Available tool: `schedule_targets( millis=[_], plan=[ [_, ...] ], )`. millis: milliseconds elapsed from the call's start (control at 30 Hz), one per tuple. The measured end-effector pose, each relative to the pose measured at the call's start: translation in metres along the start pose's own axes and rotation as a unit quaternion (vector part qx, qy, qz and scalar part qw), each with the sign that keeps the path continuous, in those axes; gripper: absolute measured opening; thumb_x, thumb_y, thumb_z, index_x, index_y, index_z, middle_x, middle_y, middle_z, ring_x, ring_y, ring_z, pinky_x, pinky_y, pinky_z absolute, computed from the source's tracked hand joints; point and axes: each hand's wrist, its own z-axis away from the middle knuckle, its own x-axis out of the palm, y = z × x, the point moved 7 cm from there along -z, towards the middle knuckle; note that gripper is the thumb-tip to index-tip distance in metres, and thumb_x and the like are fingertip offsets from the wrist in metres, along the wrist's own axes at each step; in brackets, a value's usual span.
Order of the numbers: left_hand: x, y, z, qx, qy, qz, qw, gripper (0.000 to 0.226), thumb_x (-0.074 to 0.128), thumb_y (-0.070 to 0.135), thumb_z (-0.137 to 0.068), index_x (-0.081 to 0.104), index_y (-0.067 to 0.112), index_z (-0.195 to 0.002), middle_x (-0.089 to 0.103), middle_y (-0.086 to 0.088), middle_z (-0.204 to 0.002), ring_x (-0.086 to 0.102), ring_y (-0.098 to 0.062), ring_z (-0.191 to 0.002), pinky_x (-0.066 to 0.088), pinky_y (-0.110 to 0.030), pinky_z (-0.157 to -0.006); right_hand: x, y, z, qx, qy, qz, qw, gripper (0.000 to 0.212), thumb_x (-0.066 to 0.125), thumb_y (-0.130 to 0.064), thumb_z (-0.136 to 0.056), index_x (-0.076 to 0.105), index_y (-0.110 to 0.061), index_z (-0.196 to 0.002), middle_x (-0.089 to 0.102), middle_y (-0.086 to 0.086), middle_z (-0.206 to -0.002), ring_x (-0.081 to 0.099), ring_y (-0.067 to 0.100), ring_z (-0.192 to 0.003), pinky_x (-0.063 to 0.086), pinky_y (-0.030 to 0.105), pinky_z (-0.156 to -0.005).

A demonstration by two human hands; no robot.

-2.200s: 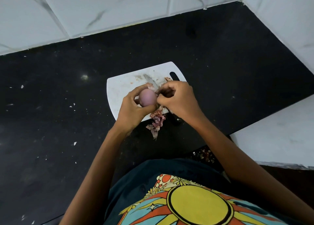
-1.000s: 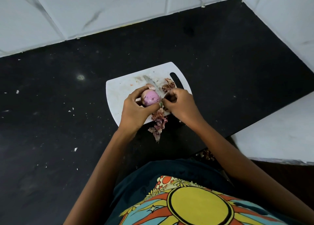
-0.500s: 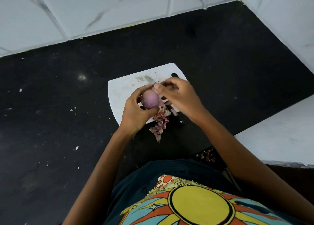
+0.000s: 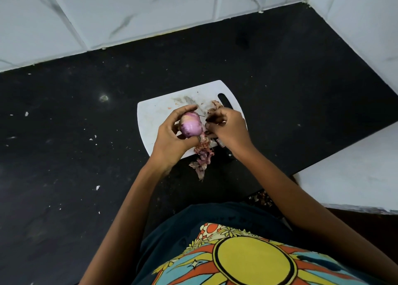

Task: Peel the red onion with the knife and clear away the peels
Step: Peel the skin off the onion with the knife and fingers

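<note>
Black worktop (image 4: pixel 86 155) carries the board (image 4: pixel 159 112); left hand (image 4: pixel 172 140) cups the onion (image 4: pixel 190 124) for peeling, right hand (image 4: pixel 228 127) pinches a peel (image 4: pixel 212 122)

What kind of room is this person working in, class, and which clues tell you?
Most likely a home kitchen: a black stone counter against white marble-look wall tiles, with a white cutting board where a red onion is being peeled.

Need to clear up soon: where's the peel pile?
Peel pile lies at the board's near edge, spilling onto the counter, just below the onion in the left hand.
</note>
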Motion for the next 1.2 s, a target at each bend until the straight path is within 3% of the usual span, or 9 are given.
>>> schedule_targets(
  millis=[100,233,333,400,533,767,867,1000,1200],
  plan=[
    [0.0,0.0,-0.001,0.007,-0.004,-0.008,1.0,0.068,0.071,-0.013,-0.065,0.059,0.028,-0.117,0.059,0.003,-0.122,0.057,-0.019,-0.109,0.052,-0.02,-0.077,0.007,0.007,0.0,0.003,-0.06,0.124,0.99,0.02,0.06,0.002,-0.086,0.071,-0.014,-0.09,0.071,0.002,-0.095,0.067,0.014,-0.089,0.055,0.021,-0.076],
    [0.001,0.001,0.0,0.021,-0.005,-0.032,0.999,0.066,0.072,-0.013,-0.067,0.057,0.025,-0.118,0.058,0.006,-0.121,0.057,-0.011,-0.105,0.05,-0.018,-0.077,0.004,-0.009,0.005,-0.023,-0.076,0.146,0.986,0.027,0.048,-0.007,-0.093,0.066,-0.01,-0.112,0.064,0.0,-0.115,0.054,0.001,-0.094,0.039,0.001,-0.065],
    [0.002,0.004,-0.001,0.04,0.001,-0.065,0.997,0.062,0.072,-0.007,-0.065,0.056,0.021,-0.118,0.058,0.005,-0.118,0.057,-0.008,-0.102,0.048,-0.014,-0.076,0.004,-0.023,0.007,-0.02,-0.088,0.044,0.995,0.024,0.053,-0.024,-0.095,0.063,-0.011,-0.113,0.061,-0.008,-0.107,0.058,0.001,-0.093,0.05,0.016,-0.086],
    [0.004,0.007,-0.002,0.058,-0.001,-0.088,0.994,0.062,0.071,0.001,-0.062,0.055,0.022,-0.118,0.057,0.001,-0.119,0.057,-0.011,-0.105,0.048,-0.014,-0.078,0.01,-0.02,0.01,0.03,-0.13,-0.052,0.99,0.03,0.059,-0.03,-0.092,0.061,-0.01,-0.114,0.065,0.002,-0.11,0.067,0.014,-0.096,0.058,0.034,-0.082],
    [0.008,0.011,-0.003,0.073,-0.017,-0.093,0.993,0.074,0.071,-0.014,-0.064,0.047,0.014,-0.128,0.055,-0.003,-0.119,0.056,-0.003,-0.107,0.047,-0.011,-0.079,0.016,-0.013,0.011,0.079,-0.149,-0.122,0.978,0.036,0.072,-0.022,-0.083,0.059,-0.01,-0.114,0.065,0.011,-0.109,0.069,0.024,-0.097,0.059,0.042,-0.078],
    [0.008,0.012,-0.003,0.08,-0.038,-0.097,0.991,0.08,0.066,0.001,-0.071,0.034,0.014,-0.143,0.046,0.002,-0.139,0.046,-0.004,-0.127,0.042,-0.019,-0.1,0.01,-0.008,0.007,0.053,-0.091,-0.177,0.978,0.039,0.077,-0.013,-0.073,0.064,-0.01,-0.109,0.063,0.011,-0.111,0.064,0.027,-0.107,0.057,0.048,-0.084],
    [0.008,0.006,0.001,0.01,-0.008,0.029,1.0,0.067,0.056,0.006,-0.077,0.04,0.021,-0.141,0.052,0.004,-0.134,0.055,-0.007,-0.119,0.049,-0.024,-0.091,0.005,-0.017,0.008,-0.009,-0.065,-0.123,0.99,0.049,0.077,-0.021,-0.068,0.063,-0.012,-0.114,0.063,0.007,-0.115,0.062,0.022,-0.109,0.055,0.045,-0.089],
    [0.009,-0.013,0.004,-0.124,0.02,0.147,0.981,0.038,0.054,0.022,-0.095,0.05,0.016,-0.133,0.065,-0.007,-0.119,0.068,-0.022,-0.1,0.054,-0.043,-0.09,0.004,-0.024,0.012,-0.055,-0.075,-0.131,0.987,0.04,0.073,-0.004,-0.077,0.061,-0.013,-0.114,0.064,0.005,-0.116,0.064,0.02,-0.106,0.055,0.035,-0.09],
    [0.01,-0.014,0.004,-0.137,0.022,0.166,0.976,0.039,0.055,0.021,-0.093,0.053,0.007,-0.129,0.071,-0.011,-0.104,0.071,-0.025,-0.092,0.058,-0.031,-0.076,0.004,-0.027,0.01,-0.055,-0.09,-0.112,0.988,0.031,0.071,-0.013,-0.08,0.062,-0.009,-0.109,0.065,0.007,-0.11,0.065,0.02,-0.102,0.057,0.031,-0.085]
  ],
)
